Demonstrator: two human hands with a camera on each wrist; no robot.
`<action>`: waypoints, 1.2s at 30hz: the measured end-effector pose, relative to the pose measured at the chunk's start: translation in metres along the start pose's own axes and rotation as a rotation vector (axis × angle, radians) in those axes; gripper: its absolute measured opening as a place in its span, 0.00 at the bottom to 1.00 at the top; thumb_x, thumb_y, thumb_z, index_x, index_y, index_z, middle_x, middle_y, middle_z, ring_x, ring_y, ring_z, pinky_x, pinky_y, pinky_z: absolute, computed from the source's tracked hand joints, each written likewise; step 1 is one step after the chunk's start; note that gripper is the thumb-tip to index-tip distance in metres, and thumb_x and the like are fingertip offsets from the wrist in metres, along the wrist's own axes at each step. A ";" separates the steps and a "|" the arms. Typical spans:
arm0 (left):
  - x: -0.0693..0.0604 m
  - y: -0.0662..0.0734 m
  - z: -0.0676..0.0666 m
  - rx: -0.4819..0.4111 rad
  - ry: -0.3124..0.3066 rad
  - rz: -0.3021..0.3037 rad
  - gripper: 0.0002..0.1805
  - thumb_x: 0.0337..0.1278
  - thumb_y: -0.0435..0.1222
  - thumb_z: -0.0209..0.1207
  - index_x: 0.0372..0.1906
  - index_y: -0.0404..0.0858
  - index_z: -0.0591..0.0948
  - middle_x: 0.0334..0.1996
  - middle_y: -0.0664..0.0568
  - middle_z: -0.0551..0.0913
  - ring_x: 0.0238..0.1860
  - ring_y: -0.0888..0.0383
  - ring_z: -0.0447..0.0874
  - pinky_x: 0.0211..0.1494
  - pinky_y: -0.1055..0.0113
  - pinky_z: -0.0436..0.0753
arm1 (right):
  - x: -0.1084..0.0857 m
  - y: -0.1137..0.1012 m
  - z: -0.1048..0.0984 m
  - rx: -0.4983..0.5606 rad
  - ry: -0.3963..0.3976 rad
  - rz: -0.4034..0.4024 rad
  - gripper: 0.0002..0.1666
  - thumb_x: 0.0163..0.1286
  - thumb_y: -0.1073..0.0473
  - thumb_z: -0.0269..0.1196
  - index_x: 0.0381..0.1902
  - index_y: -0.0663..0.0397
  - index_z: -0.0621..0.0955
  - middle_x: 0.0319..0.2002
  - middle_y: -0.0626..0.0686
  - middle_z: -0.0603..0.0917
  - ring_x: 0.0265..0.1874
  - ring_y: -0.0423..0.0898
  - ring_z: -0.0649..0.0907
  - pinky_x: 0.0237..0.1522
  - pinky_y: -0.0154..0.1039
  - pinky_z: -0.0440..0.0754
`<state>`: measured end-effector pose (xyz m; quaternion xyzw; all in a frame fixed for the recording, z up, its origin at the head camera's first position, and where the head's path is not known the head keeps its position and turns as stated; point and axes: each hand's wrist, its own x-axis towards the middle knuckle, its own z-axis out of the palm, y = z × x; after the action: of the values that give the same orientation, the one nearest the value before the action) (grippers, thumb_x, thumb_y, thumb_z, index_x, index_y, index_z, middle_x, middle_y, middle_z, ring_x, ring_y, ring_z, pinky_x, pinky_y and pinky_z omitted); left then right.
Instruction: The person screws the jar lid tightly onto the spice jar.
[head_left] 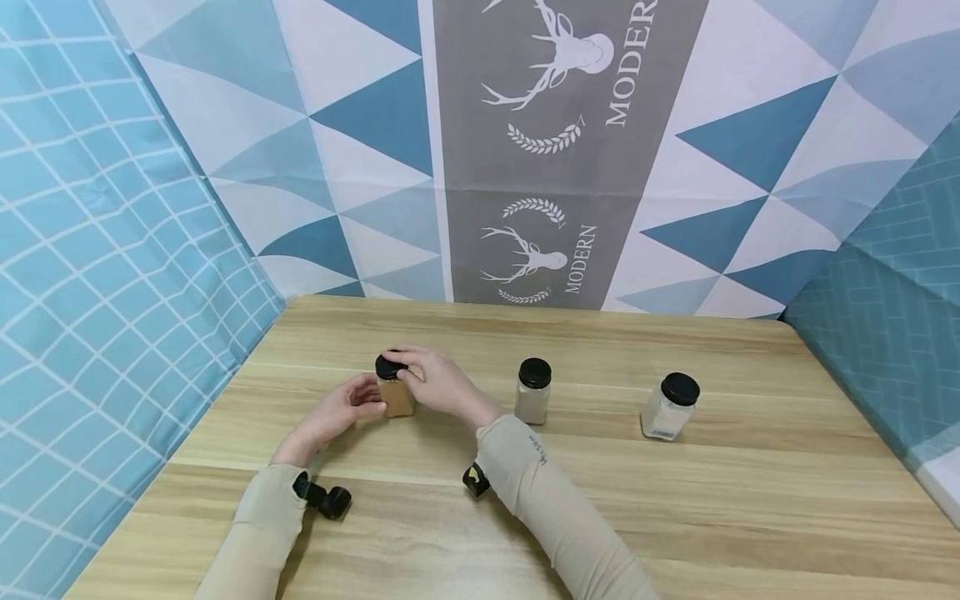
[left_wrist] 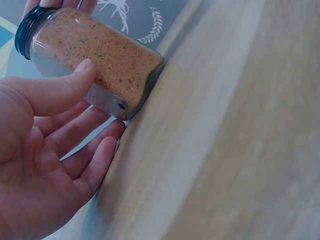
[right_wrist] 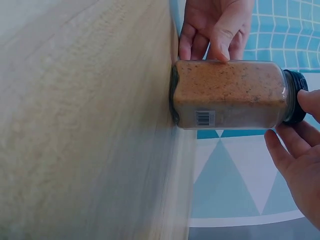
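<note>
A square glass jar of orange-brown seasoning (head_left: 396,398) stands upright at the left of the wooden table. My left hand (head_left: 341,417) holds its lower body from the left; in the left wrist view the thumb (left_wrist: 62,91) lies across the glass, with the other fingers passing behind it. From the right, my right hand (head_left: 444,385) grips the black lid (right_wrist: 296,97) between thumb and fingers. Dark flecks show in the seasoning, and a small barcode label (right_wrist: 205,118) is visible near the jar's base in the right wrist view.
Two more black-lidded jars stand to the right on the table (head_left: 750,500): a pale-filled jar (head_left: 532,404) just beyond my right forearm, and another jar with whitish contents (head_left: 666,417) farther right. A patterned cloth (head_left: 540,167) hangs behind the table; blue gridded cloth (head_left: 112,275) borders the left.
</note>
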<state>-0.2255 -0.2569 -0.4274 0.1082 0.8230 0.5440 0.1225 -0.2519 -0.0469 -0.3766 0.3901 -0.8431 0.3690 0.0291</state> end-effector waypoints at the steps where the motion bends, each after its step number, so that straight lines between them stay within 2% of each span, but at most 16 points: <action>1: 0.000 0.000 0.000 0.003 0.003 0.000 0.35 0.57 0.40 0.58 0.65 0.30 0.58 0.61 0.33 0.65 0.62 0.40 0.63 0.63 0.48 0.65 | 0.000 0.000 0.000 -0.003 0.007 -0.001 0.22 0.68 0.61 0.53 0.60 0.49 0.73 0.62 0.48 0.70 0.61 0.44 0.70 0.54 0.32 0.71; 4: 0.001 0.000 0.001 0.015 0.013 -0.004 0.34 0.57 0.39 0.58 0.64 0.29 0.59 0.61 0.33 0.65 0.61 0.40 0.63 0.62 0.49 0.65 | -0.001 -0.001 0.000 -0.024 0.019 -0.018 0.22 0.68 0.61 0.53 0.59 0.50 0.73 0.61 0.50 0.71 0.53 0.42 0.76 0.42 0.29 0.72; 8: 0.000 0.001 0.002 0.021 0.023 -0.002 0.33 0.57 0.38 0.58 0.63 0.28 0.59 0.60 0.33 0.66 0.61 0.39 0.64 0.61 0.50 0.67 | -0.001 -0.001 0.001 -0.035 0.035 -0.041 0.22 0.67 0.61 0.54 0.59 0.51 0.73 0.61 0.51 0.72 0.44 0.42 0.78 0.33 0.27 0.69; 11: -0.001 0.001 0.003 0.013 0.018 0.008 0.33 0.58 0.38 0.57 0.63 0.28 0.59 0.59 0.33 0.67 0.60 0.40 0.65 0.60 0.51 0.69 | -0.003 0.000 0.004 -0.031 0.056 -0.041 0.22 0.67 0.62 0.54 0.59 0.52 0.74 0.61 0.52 0.72 0.49 0.43 0.78 0.32 0.28 0.69; 16: -0.002 0.000 0.003 0.008 0.017 0.012 0.32 0.58 0.37 0.57 0.63 0.29 0.60 0.59 0.34 0.68 0.60 0.40 0.66 0.61 0.51 0.68 | -0.005 -0.003 0.008 -0.039 0.097 -0.035 0.22 0.67 0.62 0.54 0.59 0.51 0.74 0.60 0.51 0.73 0.58 0.46 0.73 0.45 0.32 0.72; 18: -0.002 0.000 0.002 0.014 0.018 0.014 0.32 0.58 0.38 0.57 0.63 0.29 0.60 0.59 0.34 0.68 0.60 0.40 0.65 0.61 0.50 0.67 | -0.006 -0.004 0.009 -0.038 0.109 -0.026 0.22 0.67 0.61 0.53 0.59 0.50 0.74 0.60 0.50 0.72 0.58 0.45 0.73 0.48 0.32 0.71; 21: -0.001 -0.001 0.001 0.025 0.015 0.020 0.33 0.58 0.38 0.57 0.64 0.29 0.59 0.59 0.33 0.67 0.61 0.39 0.64 0.62 0.49 0.66 | -0.006 -0.006 0.010 -0.036 0.121 -0.015 0.22 0.67 0.61 0.53 0.59 0.49 0.73 0.60 0.50 0.72 0.57 0.45 0.74 0.48 0.32 0.71; 26: -0.001 -0.001 0.000 0.028 0.004 0.020 0.34 0.58 0.39 0.56 0.64 0.28 0.57 0.61 0.32 0.64 0.62 0.38 0.62 0.62 0.47 0.64 | -0.005 -0.007 0.010 -0.043 0.125 0.007 0.21 0.67 0.60 0.54 0.58 0.49 0.74 0.60 0.50 0.72 0.60 0.46 0.71 0.58 0.37 0.70; 36: -0.002 0.001 0.001 0.033 0.002 0.011 0.32 0.59 0.37 0.55 0.64 0.29 0.58 0.60 0.32 0.64 0.62 0.38 0.62 0.62 0.46 0.64 | -0.006 -0.007 0.009 -0.011 0.104 0.016 0.21 0.68 0.60 0.53 0.59 0.48 0.73 0.61 0.49 0.72 0.61 0.46 0.70 0.62 0.39 0.66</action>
<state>-0.2237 -0.2567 -0.4269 0.1139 0.8314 0.5312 0.1169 -0.2411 -0.0514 -0.3811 0.3635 -0.8454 0.3846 0.0720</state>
